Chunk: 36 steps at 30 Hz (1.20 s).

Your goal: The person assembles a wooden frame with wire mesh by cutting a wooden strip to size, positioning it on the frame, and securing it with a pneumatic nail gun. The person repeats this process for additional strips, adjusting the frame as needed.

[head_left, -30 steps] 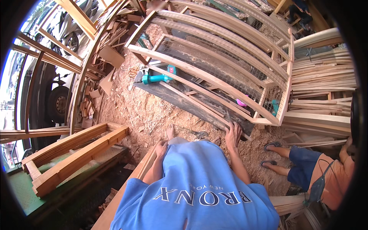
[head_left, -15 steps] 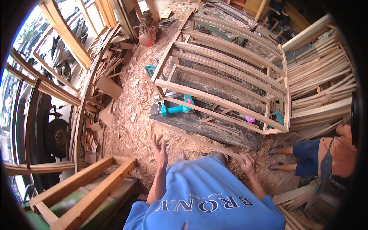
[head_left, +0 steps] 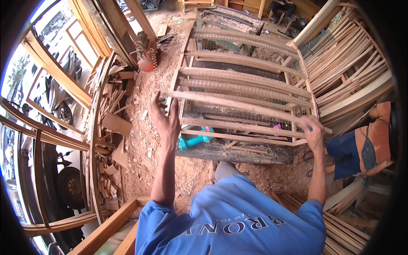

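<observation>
The long slat [head_left: 238,104] is held level above the frame [head_left: 244,80], the left hand [head_left: 166,121] curled loosely at its near end and the right hand [head_left: 313,132] closed round its far end. That loose left grip looks the weak point: the thin slat could sag, twist or drop onto the frame's mesh. Stacked timber [head_left: 352,68] and a seated person [head_left: 361,144] crowd the frame's right; bare sawdust floor [head_left: 144,140] lies left.

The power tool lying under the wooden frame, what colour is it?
Teal-green. The power tool lies on the dark plank, close to the left hand; the head view shows it best.
</observation>
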{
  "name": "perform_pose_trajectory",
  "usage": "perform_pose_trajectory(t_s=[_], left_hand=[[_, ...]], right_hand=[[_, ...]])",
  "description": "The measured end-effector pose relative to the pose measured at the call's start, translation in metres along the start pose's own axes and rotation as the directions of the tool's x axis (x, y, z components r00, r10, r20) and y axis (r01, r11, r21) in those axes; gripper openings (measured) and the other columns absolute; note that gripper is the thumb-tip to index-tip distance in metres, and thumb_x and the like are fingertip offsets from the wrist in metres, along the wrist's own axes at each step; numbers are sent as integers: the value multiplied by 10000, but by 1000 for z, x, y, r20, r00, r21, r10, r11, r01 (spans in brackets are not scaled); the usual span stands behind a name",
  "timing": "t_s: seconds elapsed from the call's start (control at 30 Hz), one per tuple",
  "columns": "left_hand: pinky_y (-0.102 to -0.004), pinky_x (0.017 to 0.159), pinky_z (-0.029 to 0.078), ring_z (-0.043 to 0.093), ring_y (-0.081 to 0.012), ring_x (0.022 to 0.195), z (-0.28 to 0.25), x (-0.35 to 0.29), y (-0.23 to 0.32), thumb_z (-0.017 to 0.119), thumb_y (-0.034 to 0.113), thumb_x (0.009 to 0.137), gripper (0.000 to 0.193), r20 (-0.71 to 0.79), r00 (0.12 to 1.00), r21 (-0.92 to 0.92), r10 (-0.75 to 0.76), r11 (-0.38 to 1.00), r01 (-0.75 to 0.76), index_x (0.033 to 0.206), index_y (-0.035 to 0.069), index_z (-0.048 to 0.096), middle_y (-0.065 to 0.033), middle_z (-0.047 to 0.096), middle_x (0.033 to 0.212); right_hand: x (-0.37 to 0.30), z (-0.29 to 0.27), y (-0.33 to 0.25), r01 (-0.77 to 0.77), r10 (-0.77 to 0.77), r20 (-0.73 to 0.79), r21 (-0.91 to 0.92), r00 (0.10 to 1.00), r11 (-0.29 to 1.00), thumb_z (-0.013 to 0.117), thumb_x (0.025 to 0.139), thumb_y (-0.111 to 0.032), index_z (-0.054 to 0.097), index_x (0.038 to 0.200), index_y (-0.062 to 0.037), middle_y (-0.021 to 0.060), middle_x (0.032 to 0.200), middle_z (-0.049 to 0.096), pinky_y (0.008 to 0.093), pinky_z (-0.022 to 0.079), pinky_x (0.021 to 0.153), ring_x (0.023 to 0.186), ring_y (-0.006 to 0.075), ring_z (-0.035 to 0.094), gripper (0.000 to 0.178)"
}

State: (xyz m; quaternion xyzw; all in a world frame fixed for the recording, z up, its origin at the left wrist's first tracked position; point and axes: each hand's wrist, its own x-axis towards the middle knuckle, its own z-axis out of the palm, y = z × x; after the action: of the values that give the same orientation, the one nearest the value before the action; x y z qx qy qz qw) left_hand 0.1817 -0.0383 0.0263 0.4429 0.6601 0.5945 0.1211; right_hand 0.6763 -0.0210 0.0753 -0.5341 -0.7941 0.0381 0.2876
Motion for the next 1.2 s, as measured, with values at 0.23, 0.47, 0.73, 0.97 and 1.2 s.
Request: perform_pose_trajectory(t_s=[0.23, 0.47, 0.73, 0.97, 1.2], left_hand=[[-478, 1079, 391, 530, -370, 1268, 93, 94, 8, 692, 220, 917, 449, 474, 795, 292, 378, 784, -547, 1318, 45, 587, -175, 591, 1337], [-449, 1211, 286, 445, -323, 1418, 171, 121, -18, 638, 277, 959, 495, 709, 603, 249, 364, 672, -698, 1400, 66, 559, -153, 535, 1479], [-468, 1136, 421, 575, -336, 1301, 213, 149, -28, 659, 191, 934, 374, 782, 388, 36, 487, 587, -809, 1279, 44, 666, -161, 642, 1348], [-458, 1098, 468, 613, -334, 1257, 233, 155, -31, 636, 137, 947, 319, 783, 424, -24, 456, 703, -711, 1255, 61, 671, -149, 669, 1304], [-449, 1101, 465, 579, -369, 1289, 257, 152, -38, 613, 9, 888, 394, 812, 403, 61, 421, 625, -778, 1276, 58, 665, -151, 658, 1321]], right_hand=[[125, 36, 67, -15, 11, 60, 56, 998, 998, 768, 856, -137, 707, 1034, 31, 166, 1072, 710, 419, 513, 900, 1004, 343, 674, 252], [189, 74, 132, -80, 53, 229, 112, 972, 990, 780, 844, -150, 720, 1024, 17, 149, 1050, 707, 420, 514, 898, 1021, 327, 670, 252], [203, 108, 154, 143, -142, 148, 1, 979, 990, 818, 801, -190, 741, 969, 15, 111, 926, 675, 415, 520, 862, 957, 299, 649, 277], [206, 102, 165, 41, -66, 190, 133, 979, 990, 808, 825, -211, 772, 1009, -35, 86, 1004, 709, 378, 565, 851, 939, 247, 682, 257], [195, 122, 189, -8, -14, 140, 154, 990, 988, 796, 834, -165, 784, 997, -77, 115, 1148, 728, 386, 555, 999, 1082, 235, 681, 185]])
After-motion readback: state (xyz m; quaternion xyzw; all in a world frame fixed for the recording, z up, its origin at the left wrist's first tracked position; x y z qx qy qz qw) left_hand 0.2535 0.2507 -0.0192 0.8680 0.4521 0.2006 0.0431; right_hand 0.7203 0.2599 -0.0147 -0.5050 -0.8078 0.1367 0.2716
